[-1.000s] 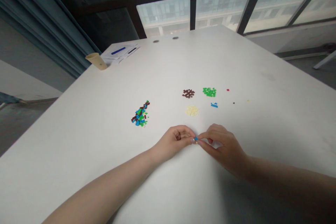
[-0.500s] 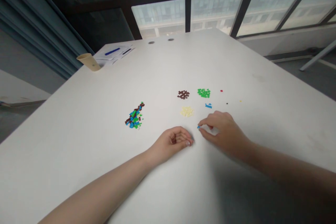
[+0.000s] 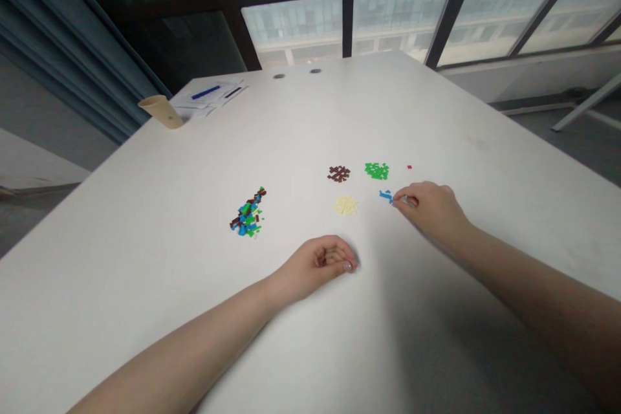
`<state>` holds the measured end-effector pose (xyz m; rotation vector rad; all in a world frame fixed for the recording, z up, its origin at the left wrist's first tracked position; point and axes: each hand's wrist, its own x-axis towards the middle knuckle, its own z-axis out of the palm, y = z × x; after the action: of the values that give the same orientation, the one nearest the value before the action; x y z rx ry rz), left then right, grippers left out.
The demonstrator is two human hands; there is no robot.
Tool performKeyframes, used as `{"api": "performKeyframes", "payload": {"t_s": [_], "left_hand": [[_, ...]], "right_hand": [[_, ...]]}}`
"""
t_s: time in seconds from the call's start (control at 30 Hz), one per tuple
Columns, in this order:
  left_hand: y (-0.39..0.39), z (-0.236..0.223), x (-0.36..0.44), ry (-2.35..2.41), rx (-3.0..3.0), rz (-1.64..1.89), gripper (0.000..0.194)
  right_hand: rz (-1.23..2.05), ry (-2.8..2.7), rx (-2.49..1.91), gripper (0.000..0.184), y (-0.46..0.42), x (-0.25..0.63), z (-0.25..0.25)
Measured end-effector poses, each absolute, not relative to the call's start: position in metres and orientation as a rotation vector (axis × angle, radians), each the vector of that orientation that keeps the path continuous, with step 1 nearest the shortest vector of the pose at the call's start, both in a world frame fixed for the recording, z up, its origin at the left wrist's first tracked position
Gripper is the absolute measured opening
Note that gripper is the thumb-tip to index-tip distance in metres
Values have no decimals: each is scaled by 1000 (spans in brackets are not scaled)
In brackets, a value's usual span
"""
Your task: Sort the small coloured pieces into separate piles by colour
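My right hand [image 3: 429,207] is at the edge of a small group of blue bricks [image 3: 385,195], its thumb and index finger pinched on a tiny blue brick [image 3: 391,200] that touches the group. My left hand [image 3: 330,259] rests on the table with fingers curled in and thumb against the fingertips; whatever they hold is hidden. Just beyond it lies a patch of pale yellow bricks [image 3: 345,205]. Dark brown bricks [image 3: 338,173] and green bricks [image 3: 377,171] form two flat patches farther back. A mixed heap of bricks [image 3: 248,213] lies to the left.
A single red piece [image 3: 409,167] lies right of the green patch. At the far left of the white table [image 3: 291,136] stand a beige cup [image 3: 162,112] and papers [image 3: 208,100] with a blue pen [image 3: 206,92]. Windows rise behind the table.
My right hand has moved forward and right from beside my left hand to the blue group, carrying the blue brick. It now covers the black and yellow pieces. My left hand has stayed put.
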<state>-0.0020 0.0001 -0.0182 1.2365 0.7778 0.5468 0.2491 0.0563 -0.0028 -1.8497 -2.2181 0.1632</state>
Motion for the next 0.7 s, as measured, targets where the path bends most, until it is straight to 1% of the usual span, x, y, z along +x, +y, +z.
{"api": "performKeyframes", "payload": {"t_s": [0.17, 0.3, 0.4, 0.47, 0.53, 0.6, 0.7], "left_hand": [[-2, -17, 0, 821, 1328, 533, 15], [-4, -8, 0, 1032, 1717, 525, 18], [7, 4, -12, 1334, 2219, 448, 22], [22, 13, -30, 1661, 2461, 318, 26], [39, 21, -52, 2085, 2474, 213, 29], [54, 23, -73, 2379, 2388, 145, 32], [68, 16, -92, 2438, 2364, 140, 33]], "right_hand": [[89, -2201, -1777, 21, 55, 247, -2], [112, -2343, -1428, 20, 29, 226, 6], [276, -2569, -1240, 19, 2, 209, 4], [380, -2699, -1207, 19, -9, 203, 0], [432, -2768, -1190, 18, -13, 201, -4], [444, -2795, -1177, 19, -12, 202, -7], [444, -2801, -1170, 19, -8, 203, -8]]}}
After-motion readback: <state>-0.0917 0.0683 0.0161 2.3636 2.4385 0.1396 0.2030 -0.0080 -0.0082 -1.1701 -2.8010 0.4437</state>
